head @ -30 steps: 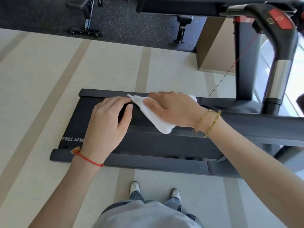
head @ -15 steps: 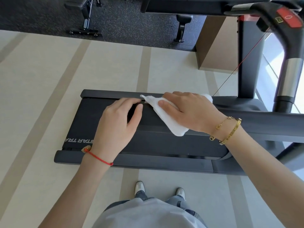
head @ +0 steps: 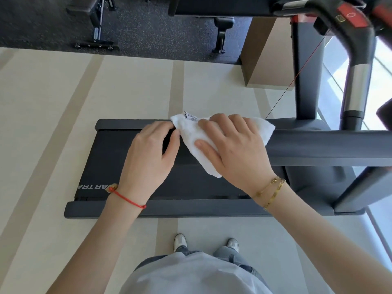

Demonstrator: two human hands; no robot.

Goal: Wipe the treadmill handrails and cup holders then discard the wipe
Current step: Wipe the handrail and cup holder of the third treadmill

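A dark grey handrail (head: 328, 145) runs from the right edge toward the middle, above the treadmill deck (head: 110, 166). My left hand (head: 152, 151) grips the handrail's free end, fingers curled over it. Right beside it, my right hand (head: 231, 149) holds a white wipe (head: 191, 134) draped over the rail, with fingers curled over the top and the thumb pressing on the near side. A small printed tag shows at the wipe's far corner. No cup holders are in view.
The far handrail (head: 356, 81), with a silver section and a red button, curves down at the upper right beside a dark upright post (head: 307, 81). A thin red cord hangs there. Weight benches (head: 95, 24) stand on dark flooring behind. My shoes (head: 180, 242) are on the pale floor.
My right hand has shifted the wipe a little to the right along the rail, and the wipe's tag has come into sight. My left hand stays on the rail's end.
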